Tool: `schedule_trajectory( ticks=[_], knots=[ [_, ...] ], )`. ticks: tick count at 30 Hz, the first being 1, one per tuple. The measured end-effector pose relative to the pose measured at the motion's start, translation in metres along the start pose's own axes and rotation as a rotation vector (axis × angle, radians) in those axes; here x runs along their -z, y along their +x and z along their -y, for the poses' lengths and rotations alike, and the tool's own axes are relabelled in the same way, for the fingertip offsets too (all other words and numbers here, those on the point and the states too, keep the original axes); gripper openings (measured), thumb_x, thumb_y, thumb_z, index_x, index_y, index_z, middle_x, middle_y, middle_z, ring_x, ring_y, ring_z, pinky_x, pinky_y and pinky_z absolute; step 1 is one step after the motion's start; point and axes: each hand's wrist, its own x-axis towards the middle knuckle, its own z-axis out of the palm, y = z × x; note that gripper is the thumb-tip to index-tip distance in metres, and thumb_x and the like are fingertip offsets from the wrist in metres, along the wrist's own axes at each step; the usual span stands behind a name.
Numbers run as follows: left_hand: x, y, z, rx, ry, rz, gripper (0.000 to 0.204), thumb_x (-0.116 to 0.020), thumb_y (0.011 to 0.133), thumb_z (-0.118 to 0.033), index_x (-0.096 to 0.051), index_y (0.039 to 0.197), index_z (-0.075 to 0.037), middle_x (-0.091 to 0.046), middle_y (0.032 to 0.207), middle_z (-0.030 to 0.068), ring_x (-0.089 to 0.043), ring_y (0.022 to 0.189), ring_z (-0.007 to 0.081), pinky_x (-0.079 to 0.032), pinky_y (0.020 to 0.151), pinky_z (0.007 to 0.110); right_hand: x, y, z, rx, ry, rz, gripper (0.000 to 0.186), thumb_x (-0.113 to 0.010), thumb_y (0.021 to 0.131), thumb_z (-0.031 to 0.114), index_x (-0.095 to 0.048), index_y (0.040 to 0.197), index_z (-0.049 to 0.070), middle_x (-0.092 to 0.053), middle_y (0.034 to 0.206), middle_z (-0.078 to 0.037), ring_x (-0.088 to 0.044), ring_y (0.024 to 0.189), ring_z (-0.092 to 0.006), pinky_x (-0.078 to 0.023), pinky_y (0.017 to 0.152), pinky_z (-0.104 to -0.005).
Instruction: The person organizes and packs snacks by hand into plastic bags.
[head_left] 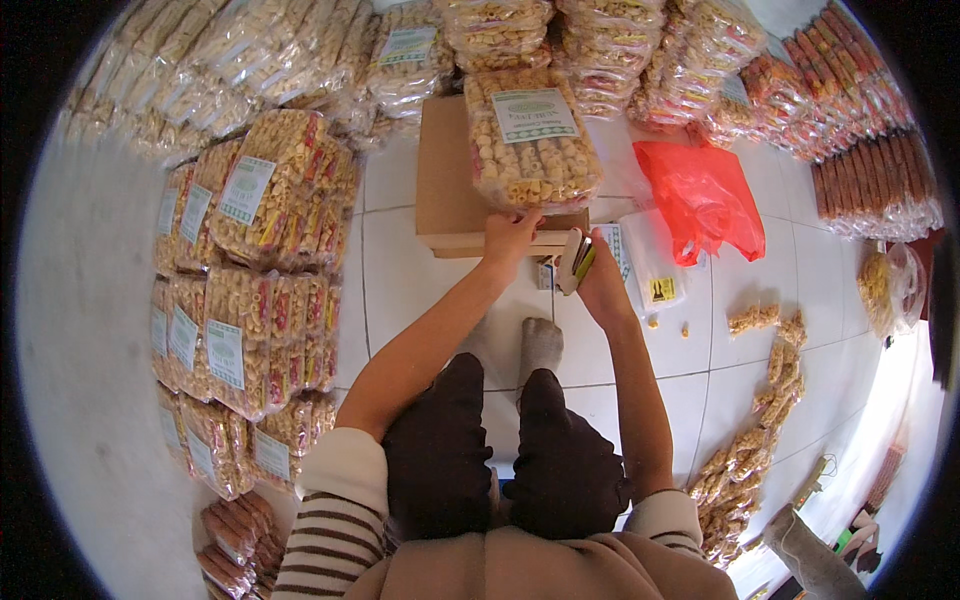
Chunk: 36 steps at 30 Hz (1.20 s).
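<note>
While the snack bag (535, 155) is pinched by the left hand (512, 238), a stapler (571, 262) is gripped by the right hand (605, 285). Tearing could be caused by crooked stapling.

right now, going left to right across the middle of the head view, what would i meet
Stacked labelled snack packs, left hand, right hand, red plastic bag, packed brown sticks.

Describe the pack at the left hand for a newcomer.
Find the brown cardboard box on white tiles. On it lies a clear pack of tan snacks, the left hand at its near edge. Unlike the stacked packs behind, it rests on cardboard.
</note>
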Motion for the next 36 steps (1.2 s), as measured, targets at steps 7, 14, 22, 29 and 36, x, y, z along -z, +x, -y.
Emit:
schedule_trajectory(
  ticks=[7, 14, 22, 29, 36],
  knots=[
    [-0.001, 0.007, 0.001, -0.024, 0.016, 0.002, 0.024, -0.065, 0.078, -0.02, -0.063, 0.079, 0.004, -0.064, 0.072, 0.0062, -0.054, 0.059, 0.0105, -0.041, 0.053, 0.026, -0.003, -0.01, 0.004, -0.013, 0.058, -0.017, 0.03, -0.047, 0.091, 0.016, -0.043, 0.117, 0.001, -0.058, 0.103, -0.015, -0.058, 0.093, -0.0238, -0.048, 0.084, -0.0366],
    [-0.006, 0.005, -0.002, -0.059, -0.006, -0.012, 0.026, -0.066, 0.078, -0.023, -0.065, 0.075, 0.003, -0.065, 0.073, 0.0071, -0.053, 0.059, 0.0112, -0.041, 0.055, 0.027, -0.007, -0.009, 0.008, 0.008, 0.012, 0.141, 0.034, -0.035, 0.096, 0.027, -0.041, 0.122, 0.006, -0.055, 0.109, -0.015, -0.055, 0.098, -0.0269, -0.045, 0.087, -0.0436],
    [-0.009, 0.002, -0.003, -0.116, 0.111, -0.069, 0.027, -0.064, 0.078, -0.021, -0.066, 0.081, 0.006, -0.066, 0.075, 0.0086, -0.058, 0.067, 0.0104, -0.043, 0.06, 0.027, -0.023, -0.001, 0.006, -0.004, -0.01, -0.014, 0.042, -0.04, 0.095, 0.035, -0.045, 0.121, 0.003, -0.053, 0.11, -0.008, -0.051, 0.097, -0.0183, -0.045, 0.084, -0.0341],
    [-0.009, -0.009, -0.017, -0.025, 0.048, 0.006, 0.025, -0.062, 0.081, -0.017, -0.063, 0.093, 0.005, -0.065, 0.085, 0.0075, -0.058, 0.073, 0.0131, -0.046, 0.064, 0.029, -0.027, 0.014, 0.016, -0.071, -0.047, -0.008, 0.038, -0.058, 0.087, 0.032, -0.055, 0.107, 0.0, -0.058, 0.096, -0.007, -0.055, 0.088, -0.0167, -0.046, 0.079, -0.0315],
    [-0.014, -0.012, -0.02, -0.176, 0.048, -0.057, 0.02, -0.062, 0.079, -0.013, -0.064, 0.08, 0.007, -0.064, 0.071, 0.0097, -0.06, 0.061, 0.015, -0.046, 0.055, 0.029, -0.041, 0.021, 0.023, -0.016, -0.069, -0.079, 0.033, -0.059, 0.086, 0.028, -0.057, 0.103, -0.001, -0.059, 0.091, -0.007, -0.057, 0.083, -0.016, -0.046, 0.073, -0.0288]
  ],
)
